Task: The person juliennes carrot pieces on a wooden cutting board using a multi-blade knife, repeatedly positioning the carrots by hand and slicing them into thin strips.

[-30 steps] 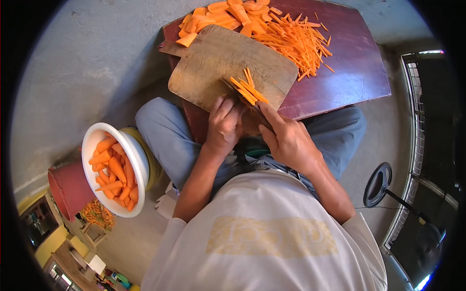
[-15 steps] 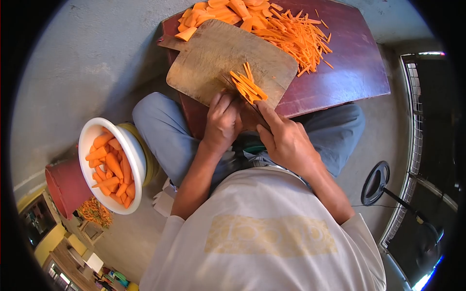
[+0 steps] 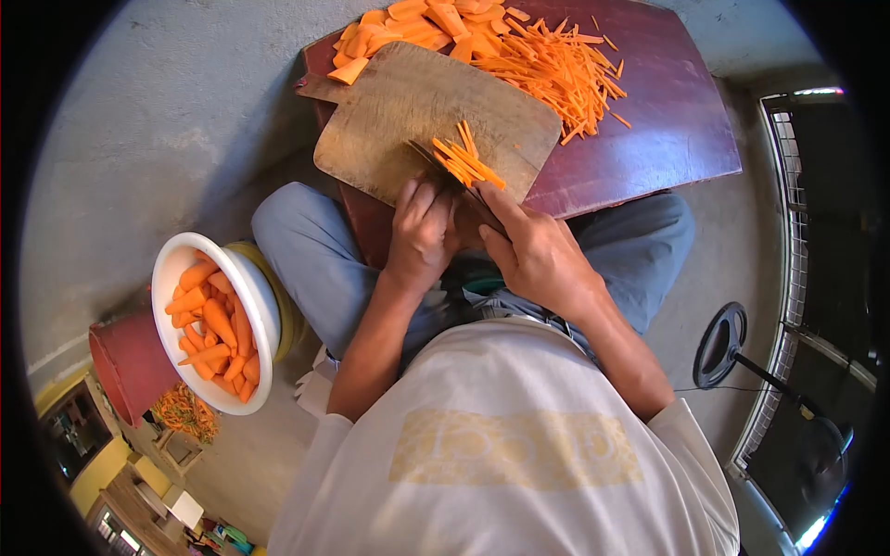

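My right hand (image 3: 545, 258) is wrapped round a knife (image 3: 425, 154), its index finger stretched along the back of the dark blade. The blade lies slantwise over the near part of a wooden cutting board (image 3: 436, 88). Cut carrot sticks (image 3: 466, 162) lie in a small bunch against the blade's far side. Close to the blade, at the board's near edge, my left hand (image 3: 422, 233) has its fingers curled down; whatever they press on is hidden beneath them.
The board rests on a dark red table (image 3: 663, 120). Along its far side lie carrot slices (image 3: 399, 32) and a pile of carrot sticks (image 3: 570, 88). A white basin (image 3: 264, 306) of peeled carrots stands at left, beside a red bucket (image 3: 139, 361) and peelings (image 3: 185, 410).
The knife blade has shifted slightly toward the left hand, and more of its tip shows on the board. The right hand has moved a little left. The whole view has shifted slightly.
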The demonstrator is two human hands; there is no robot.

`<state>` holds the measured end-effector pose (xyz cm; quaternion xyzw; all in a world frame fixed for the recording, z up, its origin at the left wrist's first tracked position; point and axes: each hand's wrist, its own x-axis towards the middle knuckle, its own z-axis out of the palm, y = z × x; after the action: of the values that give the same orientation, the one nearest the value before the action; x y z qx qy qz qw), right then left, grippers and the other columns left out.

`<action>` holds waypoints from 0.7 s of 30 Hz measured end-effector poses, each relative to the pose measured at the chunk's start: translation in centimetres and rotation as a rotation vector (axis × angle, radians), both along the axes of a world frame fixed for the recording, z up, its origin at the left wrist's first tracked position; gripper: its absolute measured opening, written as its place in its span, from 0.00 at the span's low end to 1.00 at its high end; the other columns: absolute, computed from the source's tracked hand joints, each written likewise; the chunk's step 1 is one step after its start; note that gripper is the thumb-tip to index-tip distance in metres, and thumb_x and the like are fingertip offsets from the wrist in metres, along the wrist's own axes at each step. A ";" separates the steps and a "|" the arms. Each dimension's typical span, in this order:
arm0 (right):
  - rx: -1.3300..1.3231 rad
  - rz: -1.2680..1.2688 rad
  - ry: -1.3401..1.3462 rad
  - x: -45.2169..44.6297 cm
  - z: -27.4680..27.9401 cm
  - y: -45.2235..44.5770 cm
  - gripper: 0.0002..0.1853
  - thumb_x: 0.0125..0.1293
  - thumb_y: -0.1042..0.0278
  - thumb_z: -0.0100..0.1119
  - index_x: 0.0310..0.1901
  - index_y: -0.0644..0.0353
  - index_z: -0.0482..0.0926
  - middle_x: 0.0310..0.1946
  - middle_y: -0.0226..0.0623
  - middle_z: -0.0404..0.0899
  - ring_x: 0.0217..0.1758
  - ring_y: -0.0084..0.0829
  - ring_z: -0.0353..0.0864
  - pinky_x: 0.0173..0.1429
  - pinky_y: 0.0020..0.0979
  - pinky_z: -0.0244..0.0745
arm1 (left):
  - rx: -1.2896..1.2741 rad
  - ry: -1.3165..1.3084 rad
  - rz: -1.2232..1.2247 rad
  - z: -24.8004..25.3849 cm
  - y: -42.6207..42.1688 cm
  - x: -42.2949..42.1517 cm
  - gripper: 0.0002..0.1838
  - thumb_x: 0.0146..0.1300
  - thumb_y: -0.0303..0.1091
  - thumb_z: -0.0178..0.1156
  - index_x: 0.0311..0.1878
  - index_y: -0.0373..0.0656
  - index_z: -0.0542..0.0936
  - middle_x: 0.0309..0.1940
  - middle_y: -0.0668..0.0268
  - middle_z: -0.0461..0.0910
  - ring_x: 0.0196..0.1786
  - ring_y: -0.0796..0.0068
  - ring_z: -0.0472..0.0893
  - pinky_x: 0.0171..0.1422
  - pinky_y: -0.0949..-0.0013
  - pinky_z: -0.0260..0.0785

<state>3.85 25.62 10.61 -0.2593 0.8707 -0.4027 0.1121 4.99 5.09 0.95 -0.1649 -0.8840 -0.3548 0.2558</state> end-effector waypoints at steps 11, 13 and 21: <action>-0.039 -0.014 0.077 0.6 0.3 0.2 0.27 0.77 0.73 0.67 0.75 0.66 0.74 0.39 0.64 0.89 0.42 0.67 0.90 0.45 0.58 0.84 | -0.022 -0.022 -0.005 0.6 -0.1 0.6 0.12 0.67 0.20 0.68 0.52 0.29 0.87 0.53 0.44 0.86 0.55 0.34 0.84 0.66 0.43 0.82; -0.051 -0.018 0.039 1.0 0.2 0.1 0.27 0.77 0.74 0.68 0.74 0.67 0.74 0.38 0.64 0.88 0.41 0.67 0.90 0.45 0.58 0.84 | -0.029 -0.050 -0.004 0.1 -0.3 0.8 0.13 0.66 0.20 0.68 0.53 0.28 0.87 0.53 0.43 0.86 0.55 0.33 0.84 0.67 0.42 0.81; -0.045 0.018 0.071 0.1 -0.6 -0.1 0.28 0.76 0.74 0.68 0.75 0.68 0.73 0.38 0.63 0.88 0.40 0.68 0.89 0.45 0.58 0.84 | -0.046 -0.006 -0.020 -0.2 -0.2 0.2 0.14 0.66 0.21 0.67 0.54 0.27 0.86 0.54 0.42 0.86 0.56 0.33 0.83 0.69 0.41 0.80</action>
<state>3.99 25.53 10.05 -0.2837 0.8625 -0.4116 0.0788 5.24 4.85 0.77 -0.1787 -0.8910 -0.3372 0.2458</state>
